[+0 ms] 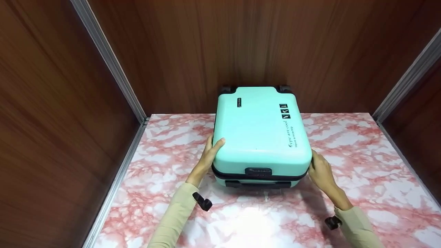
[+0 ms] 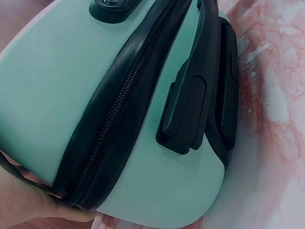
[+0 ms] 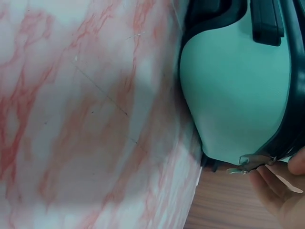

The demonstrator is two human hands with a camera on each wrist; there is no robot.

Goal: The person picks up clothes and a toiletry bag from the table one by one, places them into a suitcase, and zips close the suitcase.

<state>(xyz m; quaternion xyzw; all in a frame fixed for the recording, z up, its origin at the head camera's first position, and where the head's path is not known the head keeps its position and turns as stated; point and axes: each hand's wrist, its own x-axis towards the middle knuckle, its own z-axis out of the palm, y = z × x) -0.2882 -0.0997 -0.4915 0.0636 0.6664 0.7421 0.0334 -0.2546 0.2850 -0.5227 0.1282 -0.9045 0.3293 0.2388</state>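
Beyond matte beige sleeves (image 1: 174, 215), the left hand (image 1: 207, 155) grips a rounded, mint hard-shell suitcase (image 1: 255, 134), thumb on top; the right hand (image 1: 321, 172) touches its opposite side by a metal zipper pull (image 3: 252, 163), whether pinching I cannot tell. The case rests on a red-veined marbled tabletop (image 1: 162, 148), before a wood-grain panel (image 1: 172, 58).

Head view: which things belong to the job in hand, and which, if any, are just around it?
Likely the job:
mint suitcase
left grip, thumb on its top edge
right grip, at its right side

Just around it:
marbled tabletop
brown wood-grain panels
metal frame strips
black pieces at both cuffs
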